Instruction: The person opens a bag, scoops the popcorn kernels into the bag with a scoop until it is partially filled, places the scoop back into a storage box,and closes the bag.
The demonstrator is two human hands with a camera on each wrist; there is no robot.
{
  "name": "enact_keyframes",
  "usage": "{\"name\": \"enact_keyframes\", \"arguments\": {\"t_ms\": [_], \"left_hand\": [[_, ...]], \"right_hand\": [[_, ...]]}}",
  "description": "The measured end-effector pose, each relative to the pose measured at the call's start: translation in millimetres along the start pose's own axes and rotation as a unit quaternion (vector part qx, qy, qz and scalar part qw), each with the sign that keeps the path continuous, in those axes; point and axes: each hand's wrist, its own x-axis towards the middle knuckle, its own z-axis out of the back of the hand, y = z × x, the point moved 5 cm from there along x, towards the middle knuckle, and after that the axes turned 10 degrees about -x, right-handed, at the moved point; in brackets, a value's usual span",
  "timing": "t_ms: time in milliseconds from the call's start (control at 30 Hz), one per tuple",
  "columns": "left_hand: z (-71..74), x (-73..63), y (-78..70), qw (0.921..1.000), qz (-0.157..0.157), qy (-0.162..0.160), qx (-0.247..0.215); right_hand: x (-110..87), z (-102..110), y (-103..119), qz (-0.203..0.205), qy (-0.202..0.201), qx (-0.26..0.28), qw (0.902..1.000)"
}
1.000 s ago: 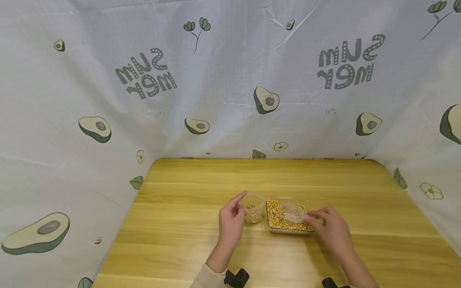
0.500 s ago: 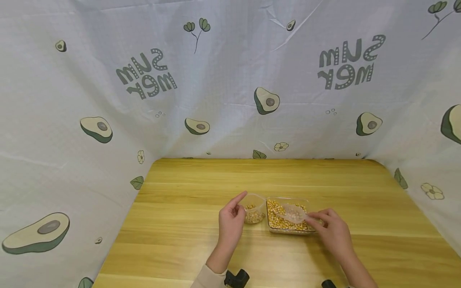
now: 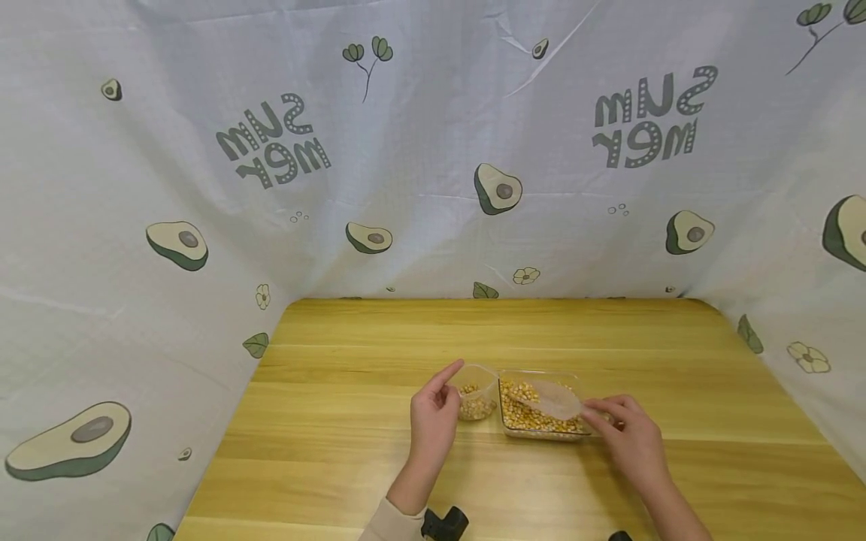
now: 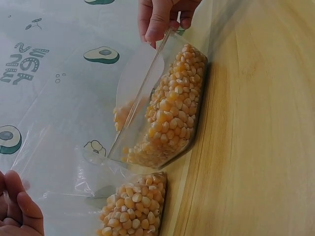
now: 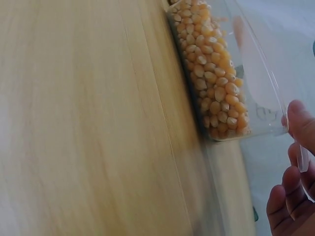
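My left hand (image 3: 433, 421) pinches the rim of a clear plastic bag (image 4: 74, 196), which stands open on the table. Corn kernels (image 4: 133, 206) fill its bottom. Touching or very near it on the right is a rectangular clear container (image 3: 541, 434), partly filled with loose corn kernels (image 4: 174, 105). Between thumb and fingers, my right hand (image 3: 629, 439) holds the handle of a translucent scoop (image 3: 561, 402). The scoop is over the container, with some kernels at its left end. In the right wrist view, the handle (image 5: 303, 157) shows between the fingers.
A wooden table (image 3: 338, 421) carries everything. Behind it and along both sides hangs a pale curtain (image 3: 406, 150) printed with avocados and lettering. A black wrist mount (image 3: 445, 523) shows at the left wrist.
The scoop has come up a little out of the corn, with kernels on it, and my right hand has shifted slightly right. The left hand stays with the bag.
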Motion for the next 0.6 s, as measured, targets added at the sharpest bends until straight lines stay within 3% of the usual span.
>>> {"name": "enact_keyframes", "arguments": {"t_ms": [267,600], "left_hand": [[0.6,-0.7,0.0,1.0000,0.000,-0.004,0.006],[-0.9,-0.8,0.3,1.0000,0.000,-0.003,0.007]], "right_hand": [[-0.4,6,4,0.012,-0.021,0.019,0.9995],[-1.2,11,6,0.008,-0.017,0.035,0.9992]]}}
